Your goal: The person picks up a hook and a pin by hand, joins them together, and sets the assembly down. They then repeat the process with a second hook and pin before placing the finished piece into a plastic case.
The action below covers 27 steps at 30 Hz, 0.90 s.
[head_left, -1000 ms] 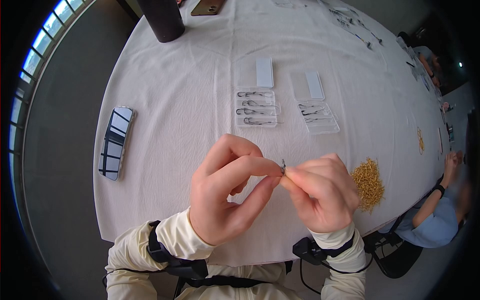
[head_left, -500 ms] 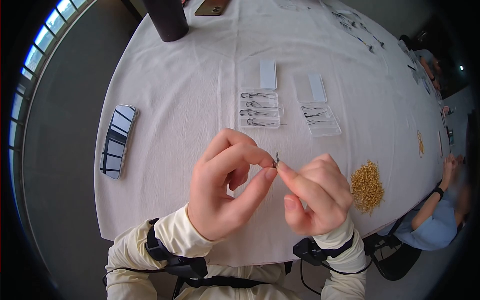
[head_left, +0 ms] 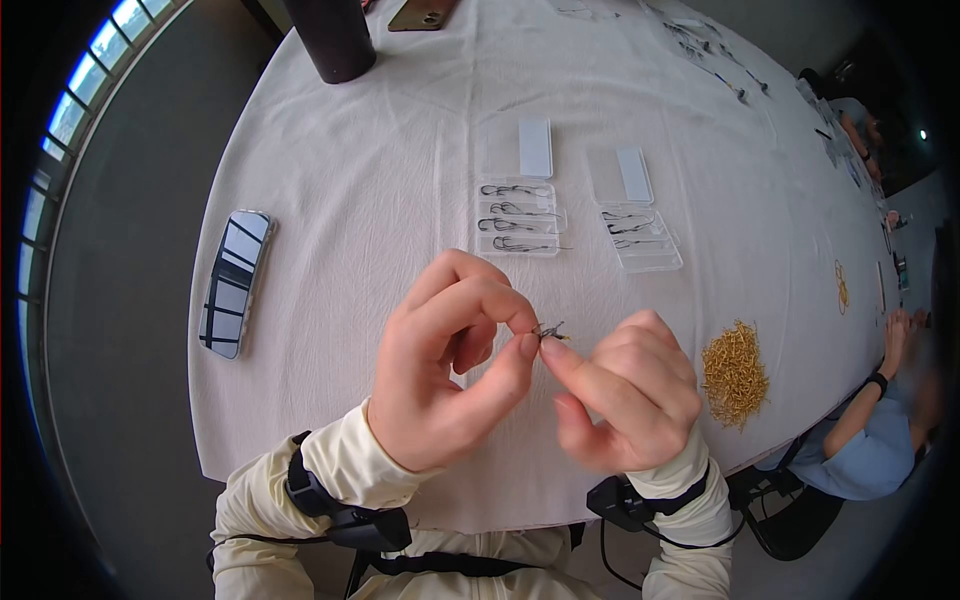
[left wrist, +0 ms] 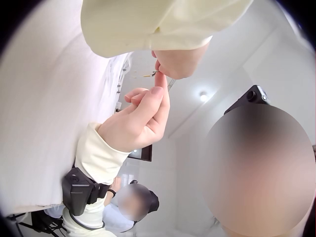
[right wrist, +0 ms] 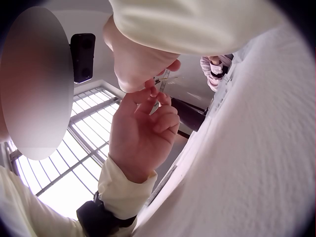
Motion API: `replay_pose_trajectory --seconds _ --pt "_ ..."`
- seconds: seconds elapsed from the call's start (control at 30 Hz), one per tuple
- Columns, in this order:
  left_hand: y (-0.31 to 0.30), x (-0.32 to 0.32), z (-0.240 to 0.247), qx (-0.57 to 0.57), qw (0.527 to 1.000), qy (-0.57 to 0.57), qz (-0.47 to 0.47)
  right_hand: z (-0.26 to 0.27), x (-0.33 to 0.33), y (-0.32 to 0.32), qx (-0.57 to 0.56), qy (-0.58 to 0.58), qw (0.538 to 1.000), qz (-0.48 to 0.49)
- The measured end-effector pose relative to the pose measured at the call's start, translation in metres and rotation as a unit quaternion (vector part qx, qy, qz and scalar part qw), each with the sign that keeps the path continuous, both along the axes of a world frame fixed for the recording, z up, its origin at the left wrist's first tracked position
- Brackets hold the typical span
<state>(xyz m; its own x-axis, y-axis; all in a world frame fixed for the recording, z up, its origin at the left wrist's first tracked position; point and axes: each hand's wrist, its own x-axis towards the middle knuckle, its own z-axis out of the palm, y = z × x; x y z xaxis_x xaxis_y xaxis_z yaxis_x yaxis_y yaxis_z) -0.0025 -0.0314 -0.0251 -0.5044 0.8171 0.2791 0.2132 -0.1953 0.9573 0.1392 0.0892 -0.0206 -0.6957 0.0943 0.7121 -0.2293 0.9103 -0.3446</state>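
Observation:
In the head view my left hand [head_left: 445, 370] pinches a small dark metal piece [head_left: 552, 330] between thumb and forefinger. A bit of gold shows at its right end; its exact kind is too small to make out. My right hand [head_left: 635, 395] touches the piece with the tip of its forefinger, while its thumb stands apart below. A pile of tiny gold metal pieces [head_left: 736, 375] lies to the right of that hand. Beyond the hands are two lidded clear plastic boxes, a left box [head_left: 517, 250] and a right box [head_left: 650, 262], both with dark looped strands in their compartments.
On the white tablecloth [head_left: 330, 200] a phone [head_left: 236, 285] lies at left. A dark cup [head_left: 335, 45] and another phone [head_left: 420, 14] are at the back. Gold loops [head_left: 841, 288] lie at right, near a seated person in blue [head_left: 865, 450]. Dark stranded items [head_left: 715, 65] lie far right.
The right thumb has come away from the piece, leaving the forefinger on it. The dark piece has tipped over to the right, and both hands have shifted slightly left.

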Motion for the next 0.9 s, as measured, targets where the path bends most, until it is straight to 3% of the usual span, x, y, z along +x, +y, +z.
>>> replay_pose_trajectory --seconds 0.27,0.5,0.9 --pt "-0.001 -0.003 0.003 -0.014 1.0 -0.005 -0.027 -0.001 0.002 -0.001 0.075 0.014 0.995 -0.057" --pt "0.0 -0.007 0.01 -0.015 0.997 0.068 -0.026 -0.003 0.002 0.002 0.091 0.025 0.994 -0.057" --pt "0.002 -0.022 0.013 0.024 0.978 0.197 -0.064 0.0 0.003 0.002 -0.037 0.018 0.999 0.007"
